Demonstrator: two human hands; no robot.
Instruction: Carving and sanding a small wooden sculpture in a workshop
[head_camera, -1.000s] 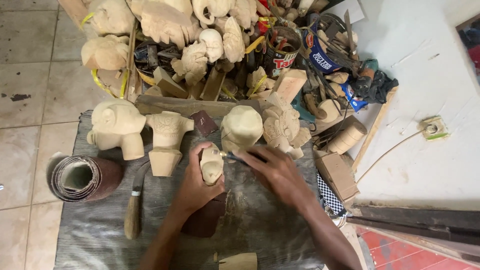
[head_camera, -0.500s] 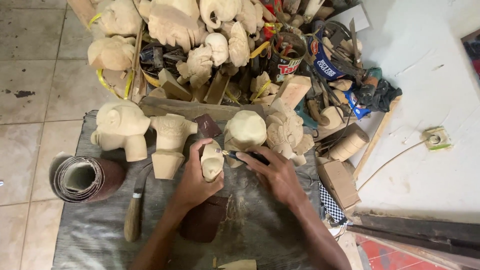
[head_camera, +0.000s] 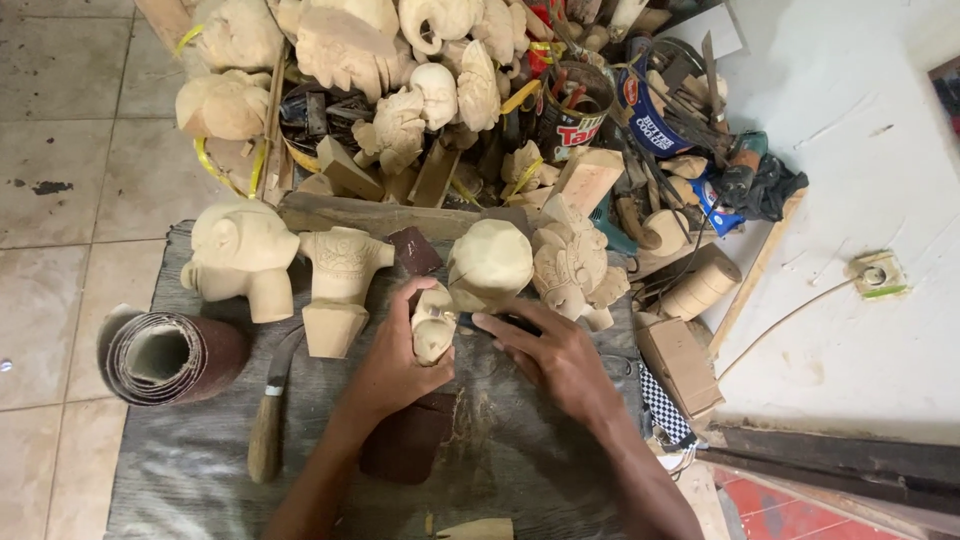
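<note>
Left hand (head_camera: 395, 365) wrapped around a small pale wood carving (head_camera: 433, 325), fingers closed about its lower half, thumb up the side; piece held upright just above the grey woven mat (head_camera: 180, 470). Right hand (head_camera: 555, 355) closed on a slim carving tool (head_camera: 490, 322), dark shaft pinched under the fingers, tip touching the upper side of the small carving.

Handling, as judged: the carving looks light, rigid, dry and matte, so not slippery. Raw softwood likely dents and chips at thin raised details; the rounded body is the safe place to grip, as the left hand does, leaving the top free for the blade.

Around the hands:
- Dark sheet of sandpaper (head_camera: 405, 450) on the mat under the left wrist, shavings beside it.
- Wooden-handled knife (head_camera: 268, 425) lying left of the forearm.
- Roll of sandpaper (head_camera: 165, 355) at the mat's left edge.
- Unfinished elephant figure (head_camera: 240, 255), a carved pedestal piece (head_camera: 340, 285), a faceted rounded blank (head_camera: 490, 260) and a detailed carved figure (head_camera: 575, 265) in a row just beyond the hands.
- Heap of more rough carvings, offcuts, tins and tools behind, against a white wall (head_camera: 860, 150).
</note>
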